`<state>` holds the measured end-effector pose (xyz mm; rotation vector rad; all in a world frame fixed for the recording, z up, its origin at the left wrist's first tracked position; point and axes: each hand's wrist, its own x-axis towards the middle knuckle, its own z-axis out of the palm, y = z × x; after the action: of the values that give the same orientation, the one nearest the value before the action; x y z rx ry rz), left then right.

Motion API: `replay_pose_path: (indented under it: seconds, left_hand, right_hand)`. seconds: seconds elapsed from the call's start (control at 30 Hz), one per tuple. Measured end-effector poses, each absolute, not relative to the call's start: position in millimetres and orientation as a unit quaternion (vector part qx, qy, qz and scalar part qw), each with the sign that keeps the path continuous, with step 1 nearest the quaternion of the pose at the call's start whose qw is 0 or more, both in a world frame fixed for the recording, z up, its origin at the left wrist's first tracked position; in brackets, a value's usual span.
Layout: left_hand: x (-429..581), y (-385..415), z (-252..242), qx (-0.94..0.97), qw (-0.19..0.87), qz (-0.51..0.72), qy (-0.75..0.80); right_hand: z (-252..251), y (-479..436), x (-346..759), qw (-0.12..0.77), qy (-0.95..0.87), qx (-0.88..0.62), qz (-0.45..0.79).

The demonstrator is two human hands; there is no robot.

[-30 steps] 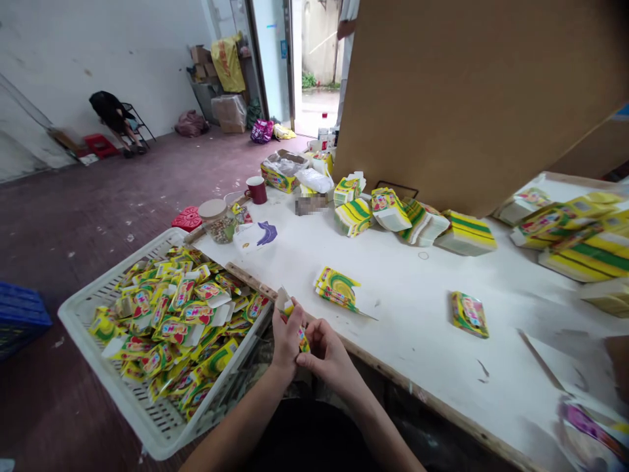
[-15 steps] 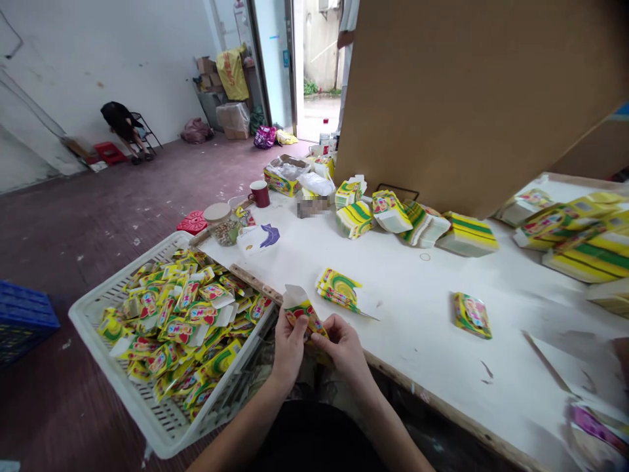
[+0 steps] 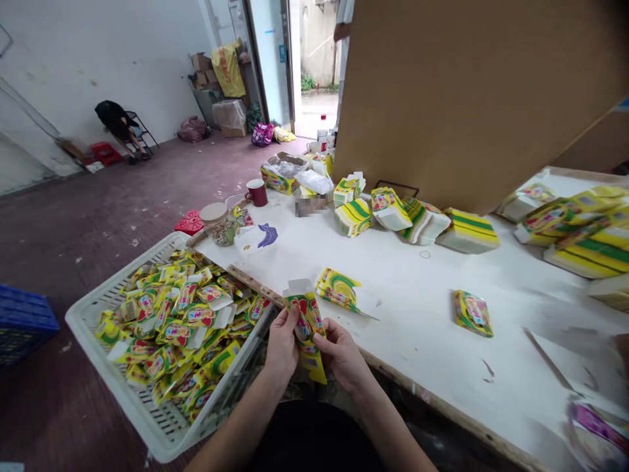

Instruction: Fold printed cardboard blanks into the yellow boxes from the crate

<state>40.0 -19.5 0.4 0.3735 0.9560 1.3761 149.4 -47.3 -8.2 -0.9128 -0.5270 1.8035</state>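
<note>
Between my two hands is a small yellow, green and red printed carton (image 3: pixel 307 320), held in front of the table's edge with flaps sticking out at its top and bottom. My left hand (image 3: pixel 282 344) is closed on its left side, thumb on the printed face. On the right side, my right hand (image 3: pixel 341 351) pinches it between thumb and fingers. A small stack of flat cartons (image 3: pixel 338 288) lies on the table just beyond. To my left, a white plastic basket (image 3: pixel 81 318) is heaped with similar cartons, many with flaps out.
The white table (image 3: pixel 403 301) has a single carton pack (image 3: pixel 472 313) to the right and bundles of flat cartons (image 3: pixel 469 233) at the back. A lidded jar (image 3: pixel 219 226) and a dark red mug (image 3: pixel 257 193) stand at the far left. A blue crate (image 3: pixel 24 321) sits on the floor.
The carton has turned from an angled position to show more of its printed face, and its lower flap now shows. My left hand has shifted slightly left and down.
</note>
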Motion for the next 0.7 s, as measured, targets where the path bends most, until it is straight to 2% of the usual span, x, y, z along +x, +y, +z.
replay_pose_path:
  seconds: [0.2,0.37,0.47,0.57,0.63,0.7]
  left_hand:
    - [37.5,-23.8,-0.8,0.226,0.669,0.571,0.42]
    - [33.4,-23.3,-6.2,0.27,0.665,0.551,0.427]
    - [15.0,-14.9,1.6,0.289,0.636,0.573,0.428]
    - [-10.9,-7.3,21.8,0.384,0.554,0.6,0.431]
    - [-21.7,-6.4,36.5,0.522,0.495,0.534,0.445]
    - [-22.0,-8.9,46.1,0.649,0.461,0.395,0.459]
  right_hand:
    - [-13.0,-39.2,160.4,0.536,-0.243,-0.418,0.691]
    - [-9.3,-34.7,166.5,0.532,-0.349,-0.453,0.625]
    - [-3.0,-31.3,177.1,0.538,-0.424,-0.493,0.537]
    - [6.9,-29.8,189.3,0.538,-0.497,-0.518,0.442]
    - [13.4,-31.2,192.5,0.515,-0.571,-0.506,0.39]
    - [17.5,-34.4,190.6,0.472,-0.682,-0.469,0.305]
